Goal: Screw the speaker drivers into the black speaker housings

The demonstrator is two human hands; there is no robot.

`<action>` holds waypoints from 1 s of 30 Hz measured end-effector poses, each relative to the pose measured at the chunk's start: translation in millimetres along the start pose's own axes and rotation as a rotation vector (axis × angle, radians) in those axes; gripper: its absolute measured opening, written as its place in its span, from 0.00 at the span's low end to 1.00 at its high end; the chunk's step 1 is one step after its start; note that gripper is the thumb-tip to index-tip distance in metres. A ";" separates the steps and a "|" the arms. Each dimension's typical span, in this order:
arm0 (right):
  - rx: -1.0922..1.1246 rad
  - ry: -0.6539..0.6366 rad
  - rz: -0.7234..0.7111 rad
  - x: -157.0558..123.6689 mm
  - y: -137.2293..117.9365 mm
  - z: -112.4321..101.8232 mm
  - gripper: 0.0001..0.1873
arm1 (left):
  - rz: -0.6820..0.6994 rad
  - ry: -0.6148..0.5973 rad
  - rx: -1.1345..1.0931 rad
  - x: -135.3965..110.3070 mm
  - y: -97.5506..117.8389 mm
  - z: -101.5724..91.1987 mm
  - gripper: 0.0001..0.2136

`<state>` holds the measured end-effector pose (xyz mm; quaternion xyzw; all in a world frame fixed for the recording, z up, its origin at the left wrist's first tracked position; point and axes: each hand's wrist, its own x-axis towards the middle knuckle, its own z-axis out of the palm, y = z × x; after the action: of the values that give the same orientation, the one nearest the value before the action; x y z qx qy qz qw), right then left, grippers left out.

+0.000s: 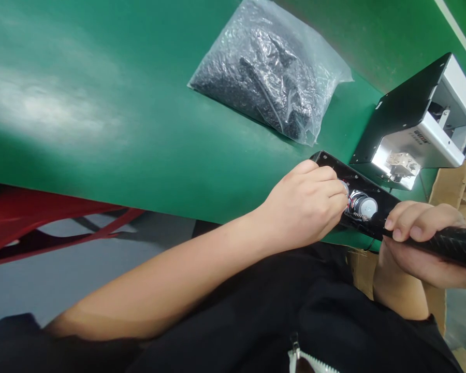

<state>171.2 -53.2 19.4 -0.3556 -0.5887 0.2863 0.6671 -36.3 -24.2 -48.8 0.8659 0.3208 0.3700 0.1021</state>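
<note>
- The green table (101, 103) fills most of the view, sloping off to the far right.
- A clear bag (272, 67) of small black parts lies far on it, well away from the hands.
- A black-and-white machine (419, 119) sits at the far right. It has faint grey lettering, too small to read.
- A black panel (367, 184) rests on the near table edge, probably so both hands can reach it.
- The left hand (306, 207) lies on the panel, fingers pinched narrow at a round metal part (363, 205). I cannot tell whether they grip anything.
- The right hand (423, 243) is wrapped around a black tool handle (454, 243), pointing it at that part.
- A cardboard box (462, 191) with dividers stands to the right.
</note>
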 end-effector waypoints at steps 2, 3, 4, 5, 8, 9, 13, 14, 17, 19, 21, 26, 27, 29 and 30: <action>0.035 -0.003 -0.004 0.1 0.7 -0.6 0.41 | 0.004 0.018 0.001 -0.2 0.1 0.7 0.13; 0.042 -0.007 -0.013 0.2 1.2 -0.6 0.42 | 0.005 0.024 0.001 -0.3 0.1 0.9 0.13; 0.041 -0.009 -0.015 0.3 1.7 -0.6 0.42 | 0.006 0.024 0.000 -0.4 0.2 1.1 0.13; 0.035 -0.008 -0.012 0.3 2.2 -0.8 0.43 | 0.003 0.021 0.001 -0.6 0.2 1.2 0.13; 0.029 -0.019 0.003 0.0 3.3 -2.3 0.43 | -0.002 0.014 0.006 -0.9 0.3 1.6 0.13; 0.028 -0.019 0.003 -0.2 3.5 -3.0 0.43 | -0.001 0.015 0.007 -1.0 0.4 1.8 0.13; 0.016 -0.035 0.002 -0.9 3.6 -4.4 0.43 | 0.006 0.034 0.008 -1.0 0.4 1.9 0.13; 0.014 -0.031 0.000 -1.2 3.7 -4.2 0.43 | 0.008 0.038 0.006 -0.9 0.4 1.8 0.12; 0.040 0.008 -0.027 -2.8 3.5 -3.4 0.43 | 0.013 0.041 -0.004 -0.7 0.3 1.1 0.12; 0.054 -0.001 -0.023 -3.9 2.5 -3.7 0.42 | 0.014 0.034 -0.007 -0.6 0.4 0.7 0.12; 0.044 -0.021 0.004 -5.1 0.9 -4.6 0.40 | 0.012 0.032 -0.004 -0.5 0.4 0.5 0.12; -0.010 -0.014 -0.021 -8.3 -1.8 -6.8 0.40 | 0.012 0.042 -0.005 0.2 0.0 0.8 0.11; -0.006 -0.015 -0.021 -8.9 -1.9 -7.3 0.41 | 0.012 0.041 -0.006 0.4 -0.1 0.8 0.11; 0.005 -0.039 -0.007 -9.7 -2.3 -8.4 0.42 | 0.012 0.034 -0.003 0.8 -0.1 0.7 0.12; 0.002 -0.044 -0.006 -9.7 -2.5 -8.9 0.42 | 0.012 0.030 -0.001 0.9 0.0 0.5 0.12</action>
<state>178.5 -63.7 15.3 -0.3470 -0.6040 0.2924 0.6551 -35.5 -23.6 -48.6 0.8620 0.3170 0.3839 0.0957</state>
